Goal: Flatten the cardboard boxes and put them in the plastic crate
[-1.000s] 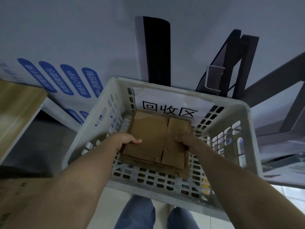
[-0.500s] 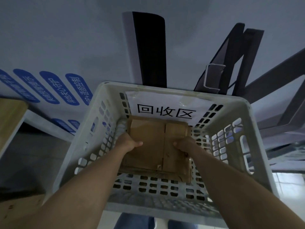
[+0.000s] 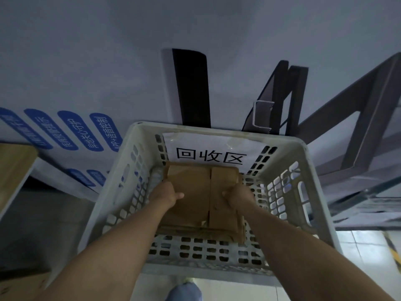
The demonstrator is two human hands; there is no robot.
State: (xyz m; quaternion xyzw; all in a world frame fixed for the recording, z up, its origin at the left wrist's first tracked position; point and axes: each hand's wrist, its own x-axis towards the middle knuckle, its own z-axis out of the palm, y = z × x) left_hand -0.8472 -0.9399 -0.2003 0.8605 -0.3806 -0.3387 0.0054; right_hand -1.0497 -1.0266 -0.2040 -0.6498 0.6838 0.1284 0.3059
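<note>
Between the fingers of the left hand and the right hand, the cardboard is matt brown and faintly rough, with layered plies showing at its near edge. Around the fingers, the crate is pale moulded plastic, perforated, with a low sheen. Just beyond the fingers, the label is white paper with a glossy shine across it. Far left of the fingers, a table shows light wood grain. Far right, a frame looks like dark matt metal.

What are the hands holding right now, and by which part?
Both hold the flattened cardboard box inside the plastic crate: the left hand grips its left edge, the right hand its right edge, thumbs on top.
</note>
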